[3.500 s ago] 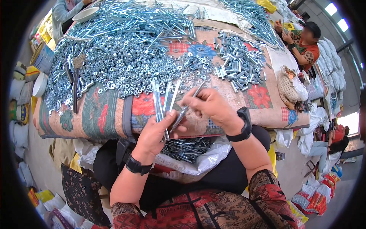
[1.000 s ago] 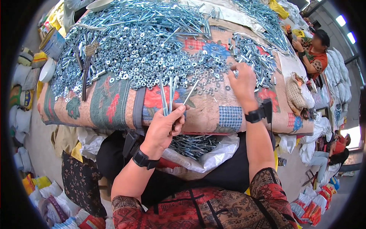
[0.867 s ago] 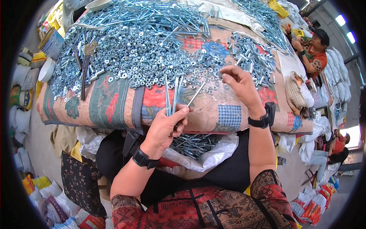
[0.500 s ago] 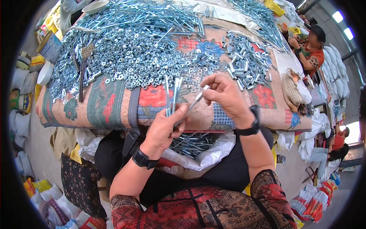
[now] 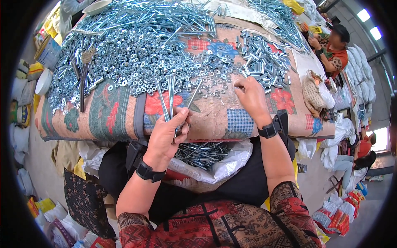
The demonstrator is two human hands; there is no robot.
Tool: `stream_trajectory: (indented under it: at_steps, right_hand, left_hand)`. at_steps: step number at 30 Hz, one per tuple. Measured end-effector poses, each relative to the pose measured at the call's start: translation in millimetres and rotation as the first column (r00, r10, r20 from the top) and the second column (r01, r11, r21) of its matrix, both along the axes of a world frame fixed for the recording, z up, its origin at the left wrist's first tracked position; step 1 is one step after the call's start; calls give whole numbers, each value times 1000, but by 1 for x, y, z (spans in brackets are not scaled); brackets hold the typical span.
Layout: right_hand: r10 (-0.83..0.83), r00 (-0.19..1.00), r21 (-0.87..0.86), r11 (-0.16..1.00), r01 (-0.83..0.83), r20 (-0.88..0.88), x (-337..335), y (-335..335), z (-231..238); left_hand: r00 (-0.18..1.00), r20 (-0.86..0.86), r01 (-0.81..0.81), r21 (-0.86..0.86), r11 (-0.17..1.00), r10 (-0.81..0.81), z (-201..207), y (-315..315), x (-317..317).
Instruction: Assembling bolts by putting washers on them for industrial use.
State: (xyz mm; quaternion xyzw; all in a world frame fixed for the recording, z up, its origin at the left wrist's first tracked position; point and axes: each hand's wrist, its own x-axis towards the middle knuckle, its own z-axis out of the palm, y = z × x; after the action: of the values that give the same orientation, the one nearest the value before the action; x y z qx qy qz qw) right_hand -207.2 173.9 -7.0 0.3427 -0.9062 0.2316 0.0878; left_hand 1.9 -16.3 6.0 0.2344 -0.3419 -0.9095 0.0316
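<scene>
Several long, thin metal bolts stand up in a fan from my left hand, whose thumb and fingers are closed round their lower ends. One bolt leans apart from the others, to the right. My right hand is over the patterned cloth at the near edge of a pile of short metal sleeves. Its fingers are curled together beside a sleeve; what is between the fingertips, if anything, is hidden. A broad heap of nuts and washers lies beyond my left hand.
An open white sack of dark bolts rests at my lap, below the table edge. Long rods are heaped at the far side. A dark tied bundle stands at left, a woven bag at right. Another person works at far right.
My right hand has left the tip of the slanted bolt and moved right, to the sleeves. My left hand has shifted slightly left, still holding the bolts.
</scene>
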Motion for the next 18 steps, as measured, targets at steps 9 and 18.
stream_trajectory:
  at_steps: [9,18]
  right_hand:
    - [287,948,-168,950,-263,138,12,-22,4]
    - [225,973,-118,969,-219,42,20,-29,16]
  left_hand:
    - [1000,4,-14,-11,1000,14,-5,-4,1]
    - [999,39,14,-67,998,-12,0,-2,3]
